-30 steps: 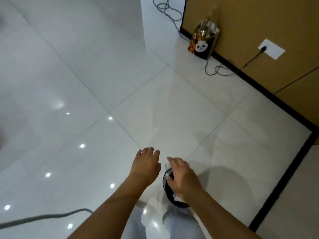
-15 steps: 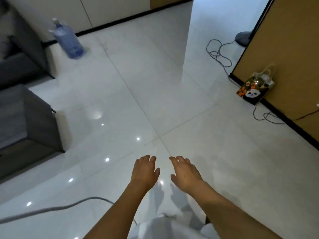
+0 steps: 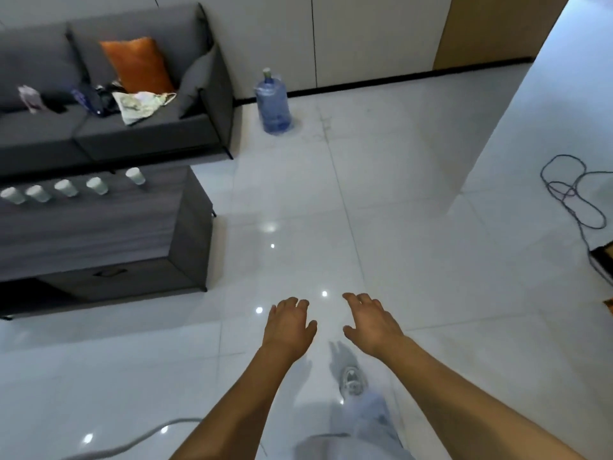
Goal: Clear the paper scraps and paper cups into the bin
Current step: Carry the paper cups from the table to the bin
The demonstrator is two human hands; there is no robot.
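Since the earlier frames the view has swung up and to the left: the bin that sat under the right hand a second ago is gone from sight, and a coffee table and sofa have come into view. Both hands are stretched forward over the white tiled floor, palms down. The left hand has its fingers loosely spread and holds nothing; the right hand is likewise relaxed and empty, fingers slightly bent.

Five paper cups stand in a row along the far edge of the grey coffee table at the left, well apart from the hands. They look upright, though the blur makes that uncertain. Behind the table is a grey sofa with an orange cushion against its back, a crumpled pale cloth bag and some small dark items on the seat. A blue water jug stands on the floor just beside the sofa's end, near the wall. A looped cable lies on the tiles at the right. Below the hands, one light shoe and a pale trouser leg show.
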